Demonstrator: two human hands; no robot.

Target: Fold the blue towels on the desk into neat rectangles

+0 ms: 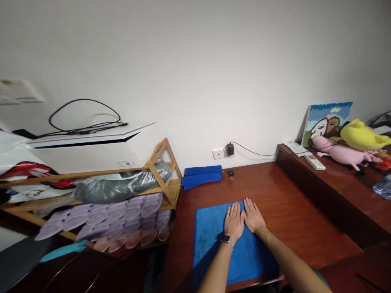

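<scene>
A blue cloth (207, 232) lies spread out on the reddish-brown wooden desk, with dark blotches on its left half. My left hand (234, 221) rests flat on the cloth, fingers stretched out and pointing away from me; a watch (227, 239) is on that wrist. Beside it, my right hand (253, 216) is also laid flat, at the cloth's upper right edge, its thumb side touching or nearly touching the left hand. Neither hand grips anything.
Folded blue cloths (202, 176) lie at the desk's back left, near a dark desk socket (230, 173). A black charger (230, 149) is plugged into the wall. Plush toys (342, 151) and a remote (315, 162) sit on the raised right ledge (342, 191). A wooden slipper rack (166, 175) stands left.
</scene>
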